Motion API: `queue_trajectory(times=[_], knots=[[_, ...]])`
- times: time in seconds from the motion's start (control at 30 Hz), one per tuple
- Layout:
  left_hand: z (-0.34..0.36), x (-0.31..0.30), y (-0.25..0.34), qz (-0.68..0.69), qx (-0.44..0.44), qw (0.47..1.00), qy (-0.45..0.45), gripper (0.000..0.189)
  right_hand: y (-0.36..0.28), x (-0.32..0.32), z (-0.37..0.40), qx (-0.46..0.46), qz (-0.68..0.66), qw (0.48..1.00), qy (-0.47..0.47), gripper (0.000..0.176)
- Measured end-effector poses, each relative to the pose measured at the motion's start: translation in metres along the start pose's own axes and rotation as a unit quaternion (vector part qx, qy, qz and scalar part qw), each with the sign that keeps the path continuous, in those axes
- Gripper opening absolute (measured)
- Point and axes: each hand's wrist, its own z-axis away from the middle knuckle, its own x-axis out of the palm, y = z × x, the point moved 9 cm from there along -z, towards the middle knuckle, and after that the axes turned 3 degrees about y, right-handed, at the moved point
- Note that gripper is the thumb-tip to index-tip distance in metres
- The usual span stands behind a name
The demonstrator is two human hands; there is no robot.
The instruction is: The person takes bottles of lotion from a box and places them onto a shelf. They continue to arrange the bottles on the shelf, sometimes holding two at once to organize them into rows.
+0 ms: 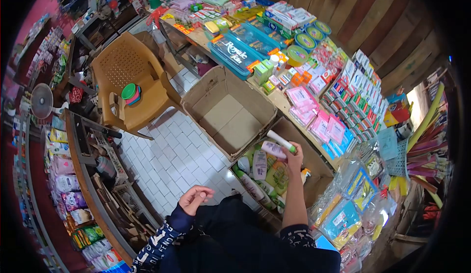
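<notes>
plastic chair [120, 63] stands far left on the tiled floor. my left hand [195, 198] hovers above my lap, fingers curled loosely together, holding nothing. the empty carton [228, 111] sits open ahead. my right hand [294, 159] is over the filled carton [315, 161], fingers pinching a white tube [280, 141] with a green cap, just below the worktop [284, 104] edge.
</notes>
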Motion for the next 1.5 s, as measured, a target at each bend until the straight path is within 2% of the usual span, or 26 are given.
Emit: queue_trajectory(times=[0.07, 0.1, 0.13, 0.2, 0.3, 0.4, 0.47, 0.5, 0.57, 0.63, 0.7, 0.73, 0.8, 0.83, 0.87, 0.93, 0.97, 1.03, 1.1, 1.13, 1.17, 1.2, 1.33, 1.43, 1.47, 1.5], knots=[[0.001, -0.01, 0.021, -0.082, 0.078, 0.993, 0.022, 0.027, -0.06, 0.043, 0.036, -0.023, 0.038, 0.993, -0.109, 0.035], [0.006, -0.009, 0.063, -0.177, 0.138, 0.974, 0.032, 0.041, -0.087, 0.072, 0.055, -0.031, 0.088, 0.982, -0.163, 0.036], [0.009, -0.011, 0.089, -0.249, 0.21, 0.944, 0.052, 0.046, -0.107, 0.105, 0.076, -0.035, 0.126, 0.966, -0.224, 0.036], [0.028, -0.016, 0.131, -0.39, 0.341, 0.85, 0.099, 0.058, -0.135, 0.179, 0.127, -0.044, 0.2, 0.916, -0.345, 0.036], [0.055, -0.044, 0.154, -0.446, 0.379, 0.803, 0.116, 0.073, -0.157, 0.287, 0.221, -0.095, 0.216, 0.832, -0.501, 0.039], [0.084, -0.114, 0.131, -0.346, 0.237, 0.903, 0.091, 0.081, -0.158, 0.376, 0.314, -0.184, 0.216, 0.745, -0.604, 0.043], [0.119, -0.169, 0.12, -0.31, 0.238, 0.907, 0.156, 0.087, -0.154, 0.424, 0.371, -0.27, 0.211, 0.696, -0.631, 0.045], [0.14, -0.196, 0.115, -0.278, 0.251, 0.909, 0.183, 0.089, -0.14, 0.443, 0.396, -0.16, 0.202, 0.714, -0.65, 0.048], [0.178, -0.248, 0.1, -0.211, 0.268, 0.913, 0.223, 0.096, -0.118, 0.484, 0.444, -0.134, 0.207, 0.691, -0.679, 0.051], [0.222, -0.285, 0.099, -0.2, 0.324, 0.884, 0.271, 0.1, -0.098, 0.523, 0.489, -0.143, 0.208, 0.649, -0.718, 0.057], [0.265, -0.321, 0.087, -0.175, 0.34, 0.868, 0.318, 0.105, -0.074, 0.555, 0.53, -0.098, 0.199, 0.62, -0.752, 0.058], [0.284, -0.338, 0.08, -0.141, 0.353, 0.859, 0.342, 0.101, -0.062, 0.57, 0.55, -0.074, 0.191, 0.604, -0.77, 0.059], [0.316, -0.372, 0.056, -0.022, 0.398, 0.844, 0.359, 0.097, -0.046, 0.589, 0.595, -0.014, 0.153, 0.533, -0.832, 0.054], [0.321, -0.399, 0.025, 0.055, 0.385, 0.851, 0.353, 0.094, -0.045, 0.596, 0.618, 0.004, 0.135, 0.496, -0.858, 0.052], [0.336, -0.408, 0.026, 0.102, 0.424, 0.84, 0.323, 0.093, -0.046, 0.604, 0.639, 0.01, 0.113, 0.452, -0.885, 0.049], [0.369, -0.412, 0.033, 0.152, 0.423, 0.833, 0.323, 0.092, -0.059, 0.621, 0.682, -0.054, 0.104, 0.385, -0.915, 0.042], [0.381, -0.411, 0.036, 0.179, 0.434, 0.822, 0.323, 0.092, -0.063, 0.627, 0.701, -0.055, 0.095, 0.349, -0.931, 0.04], [0.397, -0.412, 0.036, 0.233, 0.393, 0.835, 0.305, 0.09, -0.069, 0.642, 0.733, -0.058, 0.088, 0.282, -0.954, 0.037], [0.423, -0.408, 0.052, 0.266, 0.428, 0.799, 0.328, 0.086, -0.072, 0.653, 0.76, -0.06, 0.092, 0.213, -0.971, 0.036], [0.432, -0.409, 0.055, 0.284, 0.446, 0.778, 0.34, 0.084, -0.078, 0.657, 0.775, -0.112, 0.082, 0.174, -0.975, 0.034], [0.435, -0.411, 0.047, 0.291, 0.433, 0.785, 0.334, 0.08, -0.085, 0.658, 0.791, -0.161, 0.068, 0.132, -0.976, 0.032], [0.441, -0.412, 0.04, 0.292, 0.436, 0.768, 0.367, 0.08, -0.091, 0.657, 0.806, -0.207, 0.051, 0.09, -0.973, 0.029], [0.465, -0.404, 0.032, 0.281, 0.437, 0.712, 0.472, 0.076, -0.095, 0.66, 0.851, -0.192, 0.024, -0.026, -0.981, 0.026], [0.485, -0.398, 0.016, 0.285, 0.458, 0.634, 0.555, 0.075, -0.111, 0.669, 0.887, -0.254, -0.023, -0.051, -0.966, 0.029], [0.49, -0.398, 0.008, 0.311, 0.507, 0.599, 0.536, 0.075, -0.123, 0.673, 0.901, -0.283, -0.05, -0.049, -0.956, 0.029], [0.498, -0.395, -0.001, 0.335, 0.551, 0.565, 0.515, 0.075, -0.129, 0.683, 0.914, -0.261, -0.042, -0.007, -0.964, 0.028]])
